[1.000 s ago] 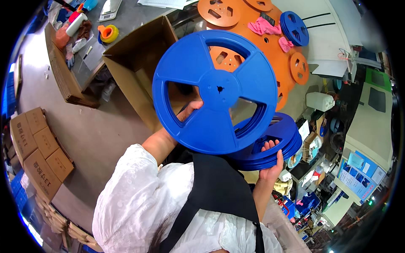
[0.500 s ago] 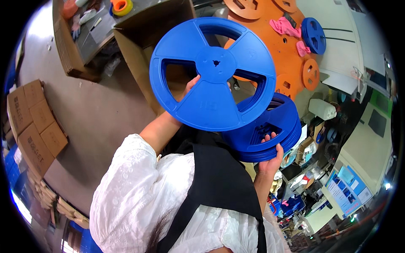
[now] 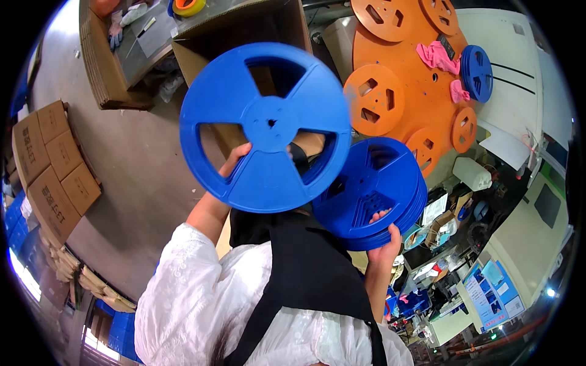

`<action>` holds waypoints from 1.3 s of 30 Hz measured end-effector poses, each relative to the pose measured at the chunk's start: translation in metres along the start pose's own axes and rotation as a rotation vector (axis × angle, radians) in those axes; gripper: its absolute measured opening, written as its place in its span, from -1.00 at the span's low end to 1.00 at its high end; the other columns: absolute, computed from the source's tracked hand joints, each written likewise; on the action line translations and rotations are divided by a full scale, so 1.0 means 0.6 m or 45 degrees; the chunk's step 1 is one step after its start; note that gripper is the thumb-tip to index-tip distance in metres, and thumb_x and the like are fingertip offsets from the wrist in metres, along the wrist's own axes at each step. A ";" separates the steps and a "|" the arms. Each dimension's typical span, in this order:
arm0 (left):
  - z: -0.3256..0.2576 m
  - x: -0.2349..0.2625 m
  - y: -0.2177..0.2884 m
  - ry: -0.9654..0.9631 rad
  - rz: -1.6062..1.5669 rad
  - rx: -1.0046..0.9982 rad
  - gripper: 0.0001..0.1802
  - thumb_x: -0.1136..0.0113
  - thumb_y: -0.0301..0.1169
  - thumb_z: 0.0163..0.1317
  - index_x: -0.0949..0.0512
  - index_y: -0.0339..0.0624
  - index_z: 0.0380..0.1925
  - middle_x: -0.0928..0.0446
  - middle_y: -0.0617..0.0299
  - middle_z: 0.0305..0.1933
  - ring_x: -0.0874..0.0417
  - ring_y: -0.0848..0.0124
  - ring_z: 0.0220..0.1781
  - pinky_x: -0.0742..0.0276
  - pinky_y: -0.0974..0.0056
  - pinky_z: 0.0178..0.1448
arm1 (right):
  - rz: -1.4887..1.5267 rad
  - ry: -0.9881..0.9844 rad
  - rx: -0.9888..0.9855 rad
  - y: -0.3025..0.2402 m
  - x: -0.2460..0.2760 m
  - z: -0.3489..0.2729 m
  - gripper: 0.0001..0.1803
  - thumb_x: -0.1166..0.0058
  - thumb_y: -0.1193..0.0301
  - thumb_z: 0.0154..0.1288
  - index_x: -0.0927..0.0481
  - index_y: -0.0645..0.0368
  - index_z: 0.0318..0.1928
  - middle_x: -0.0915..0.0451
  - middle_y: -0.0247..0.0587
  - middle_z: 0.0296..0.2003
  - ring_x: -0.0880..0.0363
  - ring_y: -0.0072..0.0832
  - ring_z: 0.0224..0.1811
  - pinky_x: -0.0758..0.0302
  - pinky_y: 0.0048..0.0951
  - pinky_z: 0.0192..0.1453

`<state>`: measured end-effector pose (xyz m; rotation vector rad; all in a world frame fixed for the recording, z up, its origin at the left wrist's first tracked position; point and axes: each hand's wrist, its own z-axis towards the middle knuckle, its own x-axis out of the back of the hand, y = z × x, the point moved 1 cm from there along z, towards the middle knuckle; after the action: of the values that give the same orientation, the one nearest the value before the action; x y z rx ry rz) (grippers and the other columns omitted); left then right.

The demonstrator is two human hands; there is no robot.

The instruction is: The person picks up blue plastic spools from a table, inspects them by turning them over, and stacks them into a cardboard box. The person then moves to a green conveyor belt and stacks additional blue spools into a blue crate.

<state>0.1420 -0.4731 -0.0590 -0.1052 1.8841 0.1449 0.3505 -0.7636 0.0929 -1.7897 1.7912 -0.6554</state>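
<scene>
We hold a single blue reel (image 3: pixel 265 125) up in our left hand (image 3: pixel 235 161), fingers curled through one of its three cut-out windows and closed on the flange, so the disc faces us nearly flat, its hub axis pointing toward the camera. Just to its right and slightly lower, our right hand (image 3: pixel 384 241) cups the near edge of a stack of blue reels (image 3: pixel 372 192), fingers wrapped up over the rim. The single reel overlaps the stack's left edge. Beyond lie an open cardboard box (image 3: pixel 244 27) and an orange round surface (image 3: pixel 421 79).
</scene>
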 end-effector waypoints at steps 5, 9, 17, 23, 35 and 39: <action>0.000 0.084 0.032 0.900 0.341 -0.054 -0.28 -0.33 -0.10 0.11 -0.32 -0.08 0.24 -0.51 0.09 0.07 -0.52 0.20 0.12 -0.47 0.05 0.23 | -0.248 0.068 0.047 0.010 -0.007 -0.004 -0.61 0.02 0.48 0.20 -0.44 0.33 0.05 -0.61 0.02 -0.16 -0.63 -0.21 -0.13 -0.58 -0.24 -0.04; 0.096 0.239 0.016 0.950 0.307 -0.085 -0.28 -0.38 -0.15 0.08 -0.33 -0.06 0.23 -0.51 0.11 0.07 -0.53 0.20 0.10 -0.49 0.06 0.20 | -0.420 0.215 0.006 0.012 -0.018 0.001 -0.59 0.01 0.49 0.15 -0.43 0.37 0.03 -0.62 0.03 -0.20 -0.65 -0.21 -0.19 -0.60 -0.24 -0.09; 0.290 0.586 -0.009 1.006 -0.049 0.382 -0.53 -0.45 -0.02 -0.08 -0.58 -0.05 -0.25 -0.64 0.16 -0.25 -0.62 0.16 -0.17 -0.54 0.03 0.07 | -0.429 0.374 -0.031 0.010 -0.025 0.022 -0.49 -0.03 0.49 0.07 -0.38 0.34 0.09 -0.57 0.07 -0.08 -0.63 -0.18 -0.14 -0.60 -0.24 -0.06; 0.395 0.536 0.000 1.238 0.021 0.202 -0.06 0.11 0.27 0.22 0.13 0.02 0.44 0.16 0.14 0.53 0.21 0.09 0.55 0.46 -0.20 0.48 | -0.108 0.372 0.006 -0.005 -0.018 0.026 -0.47 -0.02 0.48 0.08 -0.36 0.34 0.11 -0.57 0.03 -0.13 -0.61 -0.18 -0.13 -0.55 -0.16 0.02; 0.329 0.463 0.047 1.191 0.386 0.254 -0.06 0.01 0.12 0.29 0.22 -0.03 0.46 0.31 0.03 0.55 0.23 0.07 0.56 0.29 -0.04 0.52 | 0.311 0.058 0.184 -0.031 0.003 0.000 -0.63 0.07 0.49 0.22 -0.39 0.21 0.06 -0.56 -0.15 -0.17 -0.58 -0.26 -0.16 -0.52 -0.14 0.00; 0.286 0.348 0.070 1.044 0.690 0.225 -0.17 0.01 0.04 0.34 0.08 -0.05 0.45 0.07 -0.01 0.51 0.04 0.09 0.52 0.11 0.00 0.51 | 0.389 -0.054 0.232 -0.041 0.019 -0.015 -0.65 0.04 0.43 0.29 -0.40 0.19 0.08 -0.57 -0.18 -0.20 -0.56 -0.28 -0.20 -0.50 -0.18 -0.05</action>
<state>0.2319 -0.4056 -0.3083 0.5514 2.6961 0.3398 0.3629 -0.7756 0.1158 -1.3652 1.8599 -0.6287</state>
